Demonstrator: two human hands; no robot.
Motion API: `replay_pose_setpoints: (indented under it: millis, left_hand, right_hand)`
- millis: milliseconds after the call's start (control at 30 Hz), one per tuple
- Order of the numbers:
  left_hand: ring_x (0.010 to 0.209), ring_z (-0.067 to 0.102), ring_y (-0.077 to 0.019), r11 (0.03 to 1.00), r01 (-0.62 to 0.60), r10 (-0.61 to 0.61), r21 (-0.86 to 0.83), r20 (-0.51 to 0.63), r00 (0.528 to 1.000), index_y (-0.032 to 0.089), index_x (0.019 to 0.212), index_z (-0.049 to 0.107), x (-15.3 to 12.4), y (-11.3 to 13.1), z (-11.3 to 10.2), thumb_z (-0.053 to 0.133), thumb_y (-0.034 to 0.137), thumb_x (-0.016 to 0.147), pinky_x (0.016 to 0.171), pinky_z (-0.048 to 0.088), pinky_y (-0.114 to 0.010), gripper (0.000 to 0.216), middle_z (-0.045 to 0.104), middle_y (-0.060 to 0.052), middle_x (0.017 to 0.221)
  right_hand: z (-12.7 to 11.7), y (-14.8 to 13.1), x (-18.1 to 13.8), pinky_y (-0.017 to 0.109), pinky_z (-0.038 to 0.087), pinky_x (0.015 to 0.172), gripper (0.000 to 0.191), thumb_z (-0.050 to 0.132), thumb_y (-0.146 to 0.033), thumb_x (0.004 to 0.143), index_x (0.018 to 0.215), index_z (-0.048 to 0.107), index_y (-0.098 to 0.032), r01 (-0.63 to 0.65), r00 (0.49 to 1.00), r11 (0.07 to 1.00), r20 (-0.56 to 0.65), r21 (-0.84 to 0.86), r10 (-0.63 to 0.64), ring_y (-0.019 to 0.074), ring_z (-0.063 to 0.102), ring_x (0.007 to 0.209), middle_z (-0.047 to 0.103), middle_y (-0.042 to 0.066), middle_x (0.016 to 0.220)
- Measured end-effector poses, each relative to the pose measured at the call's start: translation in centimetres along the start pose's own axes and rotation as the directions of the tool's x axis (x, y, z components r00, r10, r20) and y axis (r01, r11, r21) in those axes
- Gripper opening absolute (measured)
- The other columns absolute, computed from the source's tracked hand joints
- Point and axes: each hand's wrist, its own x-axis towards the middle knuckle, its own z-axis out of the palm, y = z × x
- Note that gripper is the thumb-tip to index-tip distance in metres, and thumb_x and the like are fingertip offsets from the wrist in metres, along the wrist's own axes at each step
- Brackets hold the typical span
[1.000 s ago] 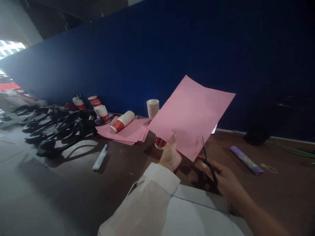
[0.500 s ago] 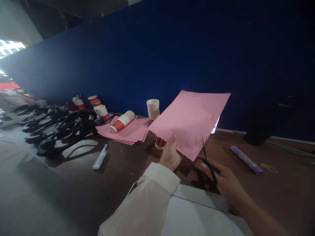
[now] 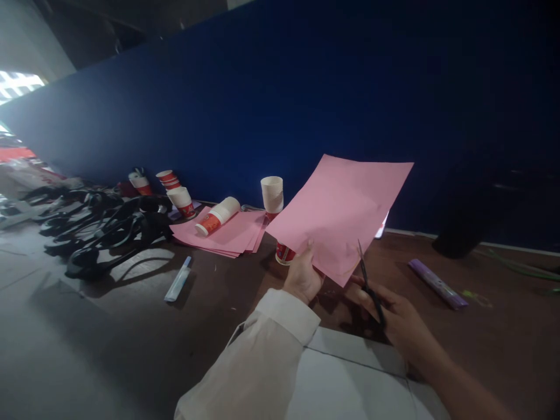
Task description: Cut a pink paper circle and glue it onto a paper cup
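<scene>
Pink sheet [image 3: 339, 213] held raised and tilted above the brown worktop [image 3: 391, 262]. The left hand [image 3: 303, 279] pinches its near edge, thumb on top; the right hand [image 3: 396, 318] grasps black-handled scissors [image 3: 367, 286], blades pointing up at the sheet's right edge (contact cannot be judged). Farther left, 1 toppled paper-cup stack [image 3: 217, 216] lies on layered pink papers [image 3: 242, 236].

Light comes from far left, and the blue partition [image 3: 262, 116] darkens rightward
</scene>
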Motion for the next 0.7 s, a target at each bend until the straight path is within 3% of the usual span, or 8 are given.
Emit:
replay_pose_setpoints:
  millis: [167,400,700]
  left_hand:
    - [0.128,0.063,-0.0298,0.999,0.049,-0.049,0.010,-0.014,0.999,0.014,0.119,0.070,0.1,0.1,-0.2,0.069,0.034,0.092,0.118,0.042,-0.047,0.034,0.071,-0.016,0.128]
    - [0.126,0.064,-0.0284,0.998,0.029,-0.026,0.059,-0.039,0.999,0.013,0.112,0.072,0.2,0.0,-0.4,0.068,0.034,0.092,0.120,0.039,-0.046,0.030,0.075,-0.015,0.120]
    - [0.124,0.065,-0.0286,0.996,0.066,-0.058,0.064,-0.121,0.991,0.013,0.098,0.074,-0.2,1.0,0.8,0.073,0.025,0.087,0.119,0.040,-0.044,0.017,0.079,-0.013,0.104]
  right_hand:
    - [0.2,0.0,0.0,0.025,0.038,0.052,0.066,0.073,-0.059,0.077,0.128,0.071,-0.016,-0.004,1.000,1.000,-0.016,0.000,0.004,0.0150,0.048,0.061,0.054,-0.003,0.064]
    - [0.1,-0.2,-0.3,0.025,0.039,0.050,0.063,0.073,-0.058,0.077,0.123,0.073,-0.015,0.004,1.000,1.000,-0.015,0.001,-0.004,0.0152,0.047,0.059,0.053,-0.002,0.061]
    - [0.0,-0.2,-0.2,0.025,0.036,0.052,0.054,0.072,-0.058,0.077,0.111,0.074,-0.016,0.008,1.000,0.999,-0.011,-0.054,-0.009,0.0146,0.047,0.059,0.054,-0.004,0.060]
